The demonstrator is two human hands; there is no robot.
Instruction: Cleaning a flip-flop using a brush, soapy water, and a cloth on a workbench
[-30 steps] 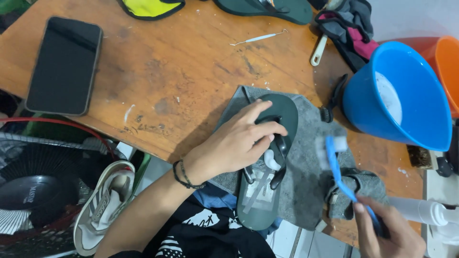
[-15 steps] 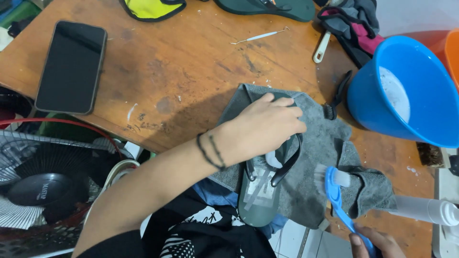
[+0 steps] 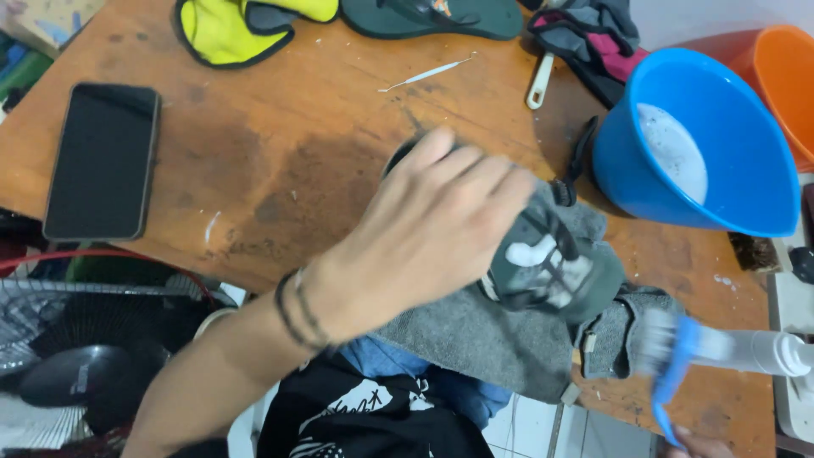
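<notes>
A worn wooden table (image 3: 280,161) is filling most of the view, with a fan (image 3: 76,356) standing on the floor below its near edge. The left hand (image 3: 424,237) is reaching over the table with its fingers (image 3: 475,174) stretched out nearly flat and close together, resting on a dark green sandal (image 3: 543,267); whether they are actually gripping it is impossible to tell. The sandal is lying on a grey towel (image 3: 483,335) at the near edge of the table, just beside a blue basin (image 3: 729,144) that is holding soapy water. The right hand (image 3: 695,445) is barely showing at the bottom edge, closed around the handle of a blue brush (image 3: 674,373), which is hovering, blurred, near the sandal's right. A white bottle (image 3: 755,352) is lying behind the brush. A black phone (image 3: 102,161) is lying on the table's left side, well apart. Another green sandal (image 3: 432,17) and a yellow cloth (image 3: 229,30) are sitting along the far edge, and an orange basin (image 3: 788,76) is showing behind the blue one.
</notes>
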